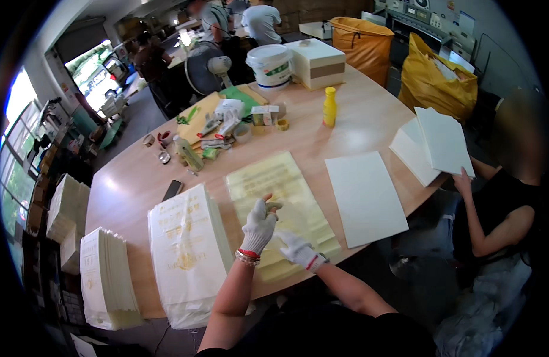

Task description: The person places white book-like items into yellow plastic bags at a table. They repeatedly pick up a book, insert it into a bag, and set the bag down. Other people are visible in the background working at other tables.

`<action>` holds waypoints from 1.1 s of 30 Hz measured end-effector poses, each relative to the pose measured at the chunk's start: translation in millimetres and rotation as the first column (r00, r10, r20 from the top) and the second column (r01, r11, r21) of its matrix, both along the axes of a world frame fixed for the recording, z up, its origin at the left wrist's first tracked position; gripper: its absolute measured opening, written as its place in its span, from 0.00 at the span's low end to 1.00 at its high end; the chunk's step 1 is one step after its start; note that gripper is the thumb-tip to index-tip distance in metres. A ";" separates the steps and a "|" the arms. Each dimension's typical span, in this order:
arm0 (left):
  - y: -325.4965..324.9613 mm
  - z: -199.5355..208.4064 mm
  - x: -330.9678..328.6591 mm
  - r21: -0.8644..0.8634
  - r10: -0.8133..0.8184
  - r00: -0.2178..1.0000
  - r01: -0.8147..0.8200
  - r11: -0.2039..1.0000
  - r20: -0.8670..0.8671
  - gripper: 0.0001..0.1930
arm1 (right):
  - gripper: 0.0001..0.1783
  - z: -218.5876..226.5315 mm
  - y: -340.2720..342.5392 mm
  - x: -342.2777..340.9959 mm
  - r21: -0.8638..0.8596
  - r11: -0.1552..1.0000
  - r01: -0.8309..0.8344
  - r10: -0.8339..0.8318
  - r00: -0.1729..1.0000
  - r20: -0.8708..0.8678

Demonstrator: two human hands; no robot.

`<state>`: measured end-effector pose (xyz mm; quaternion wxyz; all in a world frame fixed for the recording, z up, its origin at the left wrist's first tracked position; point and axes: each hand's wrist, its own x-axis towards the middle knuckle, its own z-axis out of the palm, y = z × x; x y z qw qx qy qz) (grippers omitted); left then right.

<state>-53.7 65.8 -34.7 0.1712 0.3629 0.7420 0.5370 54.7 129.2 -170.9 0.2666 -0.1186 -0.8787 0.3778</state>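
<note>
Pale-yellow printed bags (289,199) lie flat in a slanting pile on the bench (363,128), straight ahead of me, the near end close to the bench edge. Both my hands are over the pile, in white gloves. Left hand (258,226): raised above the middle of it, fingers loosely bent and part open, a gap between fingertip and thumb, nothing seen in their hold; bracelets at the wrist. Right hand (296,249): lower, over the near right part of the pile, fingers stretched leftward but blurred; cannot tell whether they touch or pinch the top layer. Left of the pile, a thick stack of white printed bags (182,238), gold-toned print, near end hanging past the edge; farther left, a second white stack (102,276). Dark phone (173,190) just behind the nearer stack. Right of the pile, a white board (366,199) lying flat by itself. Beyond it a co-worker (494,211) seated at the right holds white panels (444,140) tilted over another. Far side: yellow bottle (329,108) upright, white lidded bucket (269,68) beside a white box (319,62), and a clear bottle (188,153) near clutter and tape rolls.
</note>
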 end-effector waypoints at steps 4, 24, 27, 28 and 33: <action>-17.6 1.2 19.2 -0.037 0.093 0.930 -0.114 0.993 -0.357 0.23 | 0.16 -16.0 26.0 97.5 -0.059 0.998 0.027 -0.040 0.970 -0.239; -37.4 -97.8 150.3 0.043 -0.286 0.415 0.504 0.862 0.863 0.17 | 0.16 72.6 -4.7 252.7 0.094 0.995 0.035 -0.044 0.995 0.091; -60.5 -74.4 109.6 -0.085 -0.430 0.691 0.576 0.813 0.580 0.17 | 0.15 6.4 16.4 283.6 -0.671 0.599 0.437 -0.455 0.875 0.163; -71.9 -57.2 96.6 -0.196 -0.452 0.742 0.602 0.774 0.494 0.18 | 0.15 11.7 13.3 275.6 -0.945 0.252 0.210 -0.272 0.952 0.139; -111.9 47.3 56.6 -0.619 -0.291 0.875 0.481 0.621 0.387 0.25 | 0.18 -9.8 -47.7 190.4 -0.998 0.051 0.048 -0.302 0.953 0.030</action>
